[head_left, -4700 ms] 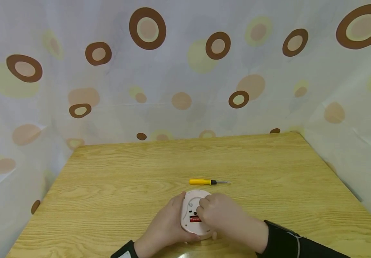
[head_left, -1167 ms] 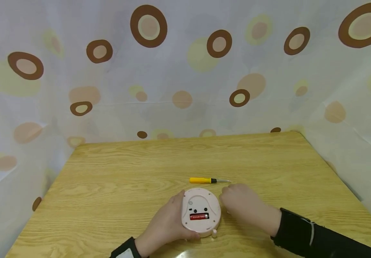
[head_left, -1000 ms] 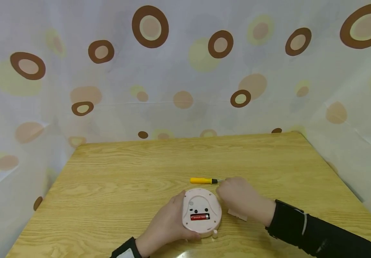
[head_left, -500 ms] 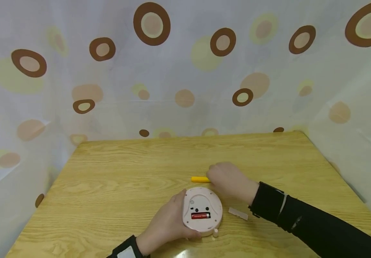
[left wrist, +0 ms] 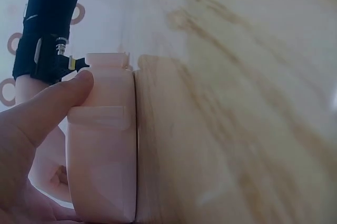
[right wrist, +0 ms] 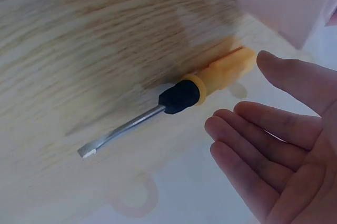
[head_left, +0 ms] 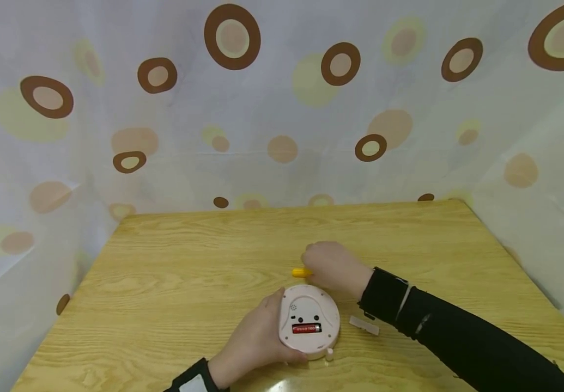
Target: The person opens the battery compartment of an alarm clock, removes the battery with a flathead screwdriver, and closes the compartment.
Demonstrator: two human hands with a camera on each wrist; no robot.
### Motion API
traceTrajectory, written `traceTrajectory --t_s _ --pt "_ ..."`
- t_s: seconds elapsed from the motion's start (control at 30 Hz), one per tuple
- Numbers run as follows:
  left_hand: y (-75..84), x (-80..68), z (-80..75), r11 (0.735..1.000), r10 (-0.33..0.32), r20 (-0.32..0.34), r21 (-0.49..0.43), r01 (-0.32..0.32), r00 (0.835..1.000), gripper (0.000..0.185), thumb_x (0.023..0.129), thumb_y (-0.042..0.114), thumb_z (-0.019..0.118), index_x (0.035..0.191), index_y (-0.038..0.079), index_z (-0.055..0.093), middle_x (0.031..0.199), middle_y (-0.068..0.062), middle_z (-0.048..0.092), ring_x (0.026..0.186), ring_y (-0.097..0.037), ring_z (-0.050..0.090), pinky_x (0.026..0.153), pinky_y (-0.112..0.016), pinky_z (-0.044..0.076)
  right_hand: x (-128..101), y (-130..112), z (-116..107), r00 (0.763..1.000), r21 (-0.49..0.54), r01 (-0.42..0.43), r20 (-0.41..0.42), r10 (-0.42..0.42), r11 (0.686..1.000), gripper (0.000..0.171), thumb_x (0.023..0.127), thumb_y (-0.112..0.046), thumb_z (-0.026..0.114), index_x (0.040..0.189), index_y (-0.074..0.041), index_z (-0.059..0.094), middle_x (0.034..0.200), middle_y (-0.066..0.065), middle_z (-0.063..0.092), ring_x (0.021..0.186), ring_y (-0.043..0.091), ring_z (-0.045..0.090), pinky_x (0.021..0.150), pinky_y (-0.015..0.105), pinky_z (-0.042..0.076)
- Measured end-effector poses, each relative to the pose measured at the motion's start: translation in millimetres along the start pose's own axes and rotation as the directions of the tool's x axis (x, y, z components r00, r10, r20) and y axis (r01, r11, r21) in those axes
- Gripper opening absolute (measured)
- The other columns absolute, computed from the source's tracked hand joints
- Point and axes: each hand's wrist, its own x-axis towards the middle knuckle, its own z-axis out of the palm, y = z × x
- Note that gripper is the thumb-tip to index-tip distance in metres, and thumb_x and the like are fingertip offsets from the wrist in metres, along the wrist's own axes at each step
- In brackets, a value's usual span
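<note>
Holding the round pink device (head_left: 309,322) steady with my left hand (head_left: 257,340), I have it lying back-up on the table (head_left: 174,283), near the front edge. My fingers curl around its left rim, and in the left wrist view my thumb (left wrist: 50,105) presses against its side wall (left wrist: 102,145). Its battery bay is uncovered, and a red battery (head_left: 306,328) sits inside. My right hand (head_left: 328,264) is over the yellow-handled screwdriver (head_left: 301,272), which lies flat on the table at about twelve o'clock from the device, just beyond it. In the right wrist view my fingers (right wrist: 263,145) are spread and relaxed just beside the yellow handle (right wrist: 226,71), not closed on it; I cannot tell whether a fingertip touches it. A small pale cover piece (head_left: 364,325) lies on the table at three o'clock from the device, close to my right sleeve (head_left: 458,343).
</note>
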Motion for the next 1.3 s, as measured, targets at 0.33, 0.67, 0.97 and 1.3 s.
traceTrajectory --t_s 0.33,0.67,0.97,1.3 --pt "0.4 -0.2 0.2 1.000 0.002 0.000 0.015 -0.002 1.000 0.132 0.061 0.046 0.103 0.159 -0.009 0.035 0.148 -0.025 0.058 0.131 -0.035 0.063 0.110 -0.051 0.055 7.6 -6.0 6.4 0.998 -0.073 -0.015 0.057 0.019 0.997 0.017 0.094 -0.024 0.083 0.088 -0.011 0.074 0.084 0.005 0.069 0.076 0.022 0.065 0.075 0.037 0.060" --pt "-0.7 -0.9 1.5 1.000 0.022 -0.005 0.015 -0.022 1.000 0.131 0.060 0.045 0.104 0.158 -0.009 0.035 0.146 -0.024 0.059 0.131 -0.034 0.063 0.109 -0.051 0.055 12.9 -6.3 15.7 0.996 -0.071 -0.024 0.089 0.030 0.997 0.016 0.096 -0.024 0.081 0.088 -0.012 0.074 0.086 0.006 0.070 0.077 0.023 0.068 0.075 0.038 0.062" --pt "0.1 -1.5 0.3 1.000 0.020 0.000 0.014 -0.020 1.000 0.132 0.060 0.045 0.104 0.158 -0.010 0.035 0.147 -0.024 0.058 0.131 -0.034 0.062 0.109 -0.051 0.055 16.5 -7.1 19.7 0.996 -0.089 -0.032 0.077 0.039 0.996 0.017 0.097 -0.023 0.079 0.086 -0.012 0.074 0.085 0.006 0.071 0.076 0.023 0.068 0.074 0.038 0.062" --pt "0.5 0.1 1.0 1.000 0.015 0.004 0.008 -0.015 1.000 0.131 0.060 0.044 0.104 0.158 -0.010 0.035 0.148 -0.024 0.057 0.133 -0.034 0.061 0.111 -0.051 0.054 18.4 -7.8 24.8 0.996 -0.164 -0.042 0.067 0.053 0.986 0.017 0.098 -0.021 0.076 0.084 -0.012 0.075 0.086 0.006 0.072 0.078 0.024 0.070 0.074 0.038 0.063"
